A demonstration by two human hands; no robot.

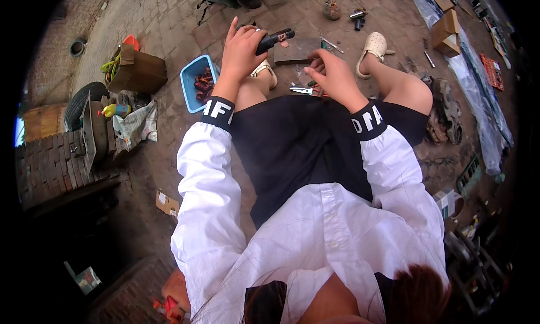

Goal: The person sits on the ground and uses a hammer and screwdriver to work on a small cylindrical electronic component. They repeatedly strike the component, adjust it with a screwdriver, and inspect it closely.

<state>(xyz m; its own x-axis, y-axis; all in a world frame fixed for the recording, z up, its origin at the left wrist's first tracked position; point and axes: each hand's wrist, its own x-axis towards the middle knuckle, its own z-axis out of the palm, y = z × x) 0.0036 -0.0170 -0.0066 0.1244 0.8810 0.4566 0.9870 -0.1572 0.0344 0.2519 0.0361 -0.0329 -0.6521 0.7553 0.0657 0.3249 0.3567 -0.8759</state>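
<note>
My left hand (241, 49) is wrapped around the handle of a dark hand tool (274, 39) with a reddish tip, held above my left knee. My right hand (332, 73) hovers beside it with fingers curled and pinched together; whether it holds a small part I cannot tell. A pair of pliers (306, 90) lies on the ground just under the right hand. A flat dark plate (297, 50) lies on the paving in front of both hands. I am seated, in black shorts, white sleeves and pale clogs.
A blue plastic bin (190, 85) with rusty parts stands left of my knee. A cardboard box (140, 70), a tyre (84, 99) and stacked bricks (50, 161) lie further left. Boxes (447, 31), plastic sheeting (478, 99) and scattered tools fill the right side.
</note>
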